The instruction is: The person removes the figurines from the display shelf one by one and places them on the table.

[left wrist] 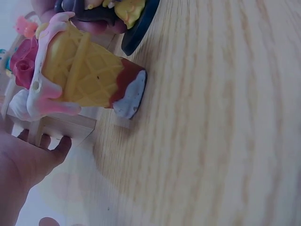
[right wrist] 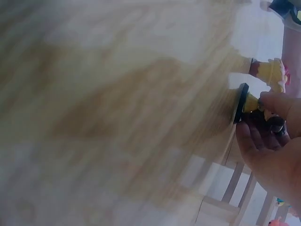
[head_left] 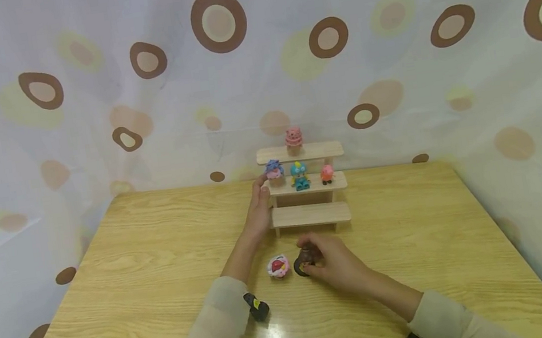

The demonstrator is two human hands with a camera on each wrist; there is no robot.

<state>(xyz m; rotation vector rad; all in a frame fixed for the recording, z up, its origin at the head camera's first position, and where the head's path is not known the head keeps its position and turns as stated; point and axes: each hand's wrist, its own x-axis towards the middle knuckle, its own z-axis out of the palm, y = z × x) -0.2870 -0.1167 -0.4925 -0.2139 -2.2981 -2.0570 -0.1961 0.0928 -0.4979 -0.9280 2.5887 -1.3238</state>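
A three-tier wooden display stand (head_left: 311, 215) is at the back of the table, and my left hand (head_left: 258, 210) grips its left side near the middle tier. My right hand (head_left: 340, 265) pinches a small figurine (right wrist: 254, 102) with brown hair, a yellow part and a round black base, low over the table in front of the stand. Just left of that figurine stands an ice-cream-cone toy (left wrist: 84, 70) with pink and white topping and a brown-and-grey foot. Neither hand touches the cone.
On the middle tier are a blue-and-pink toy (head_left: 275, 171), a teal figurine (head_left: 300, 176) and a pink-red pig figurine (head_left: 326, 174). A pink toy (head_left: 294, 138) tops the stand. Behind hangs a patterned curtain (head_left: 178, 101). Black devices (head_left: 257, 308) are on the wrists.
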